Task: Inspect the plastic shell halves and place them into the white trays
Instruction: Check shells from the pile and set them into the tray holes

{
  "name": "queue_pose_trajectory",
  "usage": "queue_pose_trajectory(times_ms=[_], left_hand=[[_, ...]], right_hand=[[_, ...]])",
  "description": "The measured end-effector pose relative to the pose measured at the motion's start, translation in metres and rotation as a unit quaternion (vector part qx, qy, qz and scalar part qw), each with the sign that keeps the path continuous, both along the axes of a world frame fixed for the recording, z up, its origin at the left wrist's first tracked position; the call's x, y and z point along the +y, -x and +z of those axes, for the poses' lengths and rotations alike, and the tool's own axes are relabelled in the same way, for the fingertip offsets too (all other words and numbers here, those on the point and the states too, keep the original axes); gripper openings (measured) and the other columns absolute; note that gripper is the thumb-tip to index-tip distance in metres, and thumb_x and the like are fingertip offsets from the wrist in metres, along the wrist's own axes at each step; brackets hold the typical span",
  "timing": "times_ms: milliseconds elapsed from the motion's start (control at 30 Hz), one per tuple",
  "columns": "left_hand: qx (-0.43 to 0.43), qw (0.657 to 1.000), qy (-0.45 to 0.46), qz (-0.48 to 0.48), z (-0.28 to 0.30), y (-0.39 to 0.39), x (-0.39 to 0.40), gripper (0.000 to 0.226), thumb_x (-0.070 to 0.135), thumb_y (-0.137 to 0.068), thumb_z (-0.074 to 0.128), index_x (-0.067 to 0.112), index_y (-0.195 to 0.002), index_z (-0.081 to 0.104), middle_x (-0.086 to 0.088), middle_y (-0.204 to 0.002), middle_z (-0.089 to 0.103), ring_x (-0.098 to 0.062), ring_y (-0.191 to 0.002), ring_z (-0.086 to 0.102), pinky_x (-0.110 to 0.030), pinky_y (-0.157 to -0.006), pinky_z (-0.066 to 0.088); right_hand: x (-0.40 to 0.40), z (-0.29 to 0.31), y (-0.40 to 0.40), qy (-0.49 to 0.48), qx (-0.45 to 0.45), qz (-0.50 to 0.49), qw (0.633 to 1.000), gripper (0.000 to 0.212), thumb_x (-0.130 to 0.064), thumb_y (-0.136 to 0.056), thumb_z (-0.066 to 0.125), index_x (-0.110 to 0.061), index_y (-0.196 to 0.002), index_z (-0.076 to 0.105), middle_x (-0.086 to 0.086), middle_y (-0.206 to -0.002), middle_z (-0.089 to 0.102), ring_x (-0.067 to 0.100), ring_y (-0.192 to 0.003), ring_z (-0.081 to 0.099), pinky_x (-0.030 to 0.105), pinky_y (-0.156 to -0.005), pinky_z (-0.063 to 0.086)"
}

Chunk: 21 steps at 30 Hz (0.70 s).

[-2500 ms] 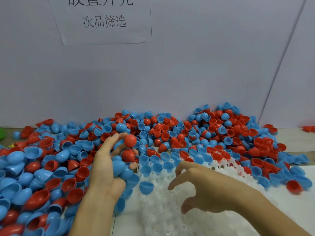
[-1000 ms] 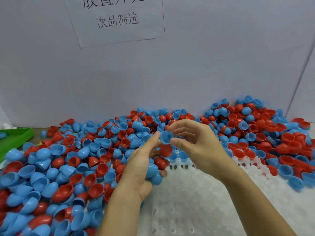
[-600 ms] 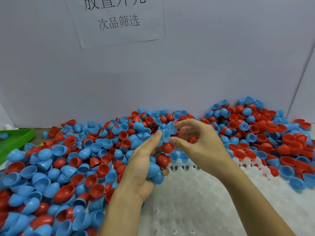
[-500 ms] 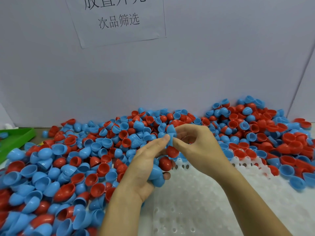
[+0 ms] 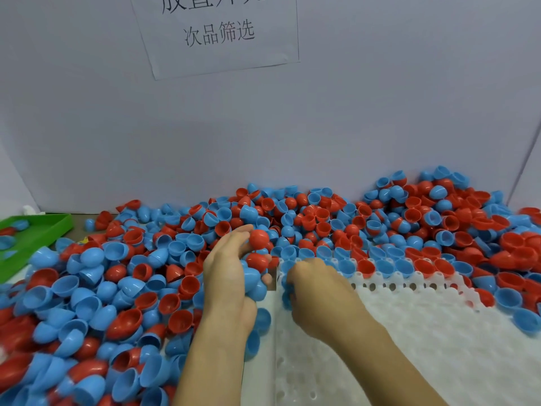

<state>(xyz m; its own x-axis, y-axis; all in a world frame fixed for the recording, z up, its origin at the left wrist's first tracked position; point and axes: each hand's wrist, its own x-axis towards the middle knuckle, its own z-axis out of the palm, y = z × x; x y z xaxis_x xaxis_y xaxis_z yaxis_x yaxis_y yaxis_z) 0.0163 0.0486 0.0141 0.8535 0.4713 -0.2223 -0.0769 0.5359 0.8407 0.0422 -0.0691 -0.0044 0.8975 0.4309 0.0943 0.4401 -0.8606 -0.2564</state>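
Note:
A big heap of red and blue plastic shell halves (image 5: 140, 288) covers the table. My left hand (image 5: 228, 276) holds a handful of them, with a red half (image 5: 259, 238) at its fingertips and blue halves (image 5: 254, 284) in the palm. My right hand (image 5: 316, 288) is low over the far left corner of the white tray (image 5: 409, 332), its fingers curled round a blue shell half (image 5: 288, 294) at a tray cell. A row of blue and red halves (image 5: 389, 266) sits in the tray's far row.
A green tray (image 5: 44, 230) holding a few halves lies at the far left. A grey wall with a paper sign (image 5: 219, 33) stands right behind the heap. More halves (image 5: 439, 218) are piled at the back right and spill past the tray's right edge.
My right hand took a blue half from my left hand's fingertips and came down with it to the tray's far left corner. A red half now sits at my left fingertips.

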Motion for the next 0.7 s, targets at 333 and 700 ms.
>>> queue_pose_trajectory(times_ms=[333, 700], left_hand=[[-0.048, 0.996, 0.068, -0.033, 0.000, 0.003, -0.003, 0.029, 0.009, -0.091, 0.046, 0.010, -0.102, 0.072, -0.012, -0.083, 0.070, -0.021, -0.061, 0.057, -0.025, -0.039, 0.038], [-0.030, 0.979, -0.149, -0.132, -0.004, 0.001, -0.014, 0.030, 0.006, -0.096, 0.058, 0.030, -0.096, 0.075, -0.009, -0.089, 0.077, -0.015, -0.063, 0.066, -0.028, -0.044, 0.046]], right_hand=[[-0.009, 0.009, 0.002, 0.022, -0.003, 0.014, 1.000, 0.018, -0.024, -0.096, 0.056, -0.021, -0.113, 0.059, 0.004, -0.112, 0.057, 0.025, -0.095, 0.060, 0.034, -0.071, 0.048], [-0.022, 0.028, -0.013, -0.382, 0.049, 0.017, 0.923, 0.013, -0.038, -0.089, 0.070, -0.037, -0.101, 0.064, -0.011, -0.078, 0.069, -0.002, -0.069, 0.067, 0.011, -0.055, 0.050]])
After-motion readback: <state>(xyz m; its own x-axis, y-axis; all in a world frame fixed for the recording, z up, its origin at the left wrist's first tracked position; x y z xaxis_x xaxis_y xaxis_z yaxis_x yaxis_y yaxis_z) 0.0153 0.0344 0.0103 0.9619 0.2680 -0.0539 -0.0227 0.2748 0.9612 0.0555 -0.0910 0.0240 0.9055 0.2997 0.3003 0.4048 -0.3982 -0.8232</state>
